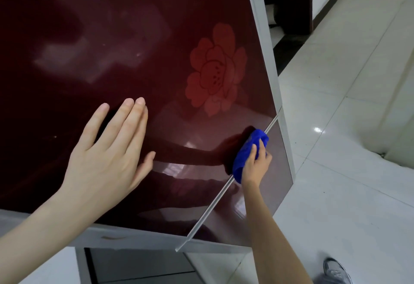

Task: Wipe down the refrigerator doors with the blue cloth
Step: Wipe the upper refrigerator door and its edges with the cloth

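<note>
The glossy dark red refrigerator door [139, 44] fills most of the view and carries a pale red flower print [216, 70] at the right. My left hand [107, 160] lies flat against the door with straight fingers. Lower right, my right hand [256, 163] grips a bunched blue cloth [247, 149] and presses it on the door, right beside the thin silver seam [226, 188] that separates this door from the lower door [277, 167].
A grey frame [265, 44] edges the refrigerator on the right. Shiny white floor tiles [349, 183] spread to the right. A dark doorway [289, 1] stands at the top right. A grey shoe [336, 270] shows at the bottom right.
</note>
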